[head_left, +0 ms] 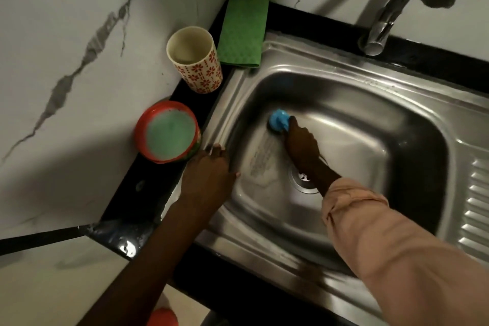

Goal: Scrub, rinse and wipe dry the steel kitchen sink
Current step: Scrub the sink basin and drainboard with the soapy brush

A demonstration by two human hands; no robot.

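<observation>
both hands reach down: right hand [301, 144] grips blue scrubber [279, 119] (basin floor), left hand [207, 176] flat on sink [344, 66] rim.

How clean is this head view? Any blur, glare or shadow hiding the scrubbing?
Head view: dim overall; right hand and blue scrubber slightly motion-blurred; glare streaks on the sink floor; shadow darkens the basin's right wall; tap close and soft; wide-angle bending at the edges; left hand on the rim reads clearly.

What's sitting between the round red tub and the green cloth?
A flower-patterned cup stands between the red tub and the green cloth, in the head view.
</observation>
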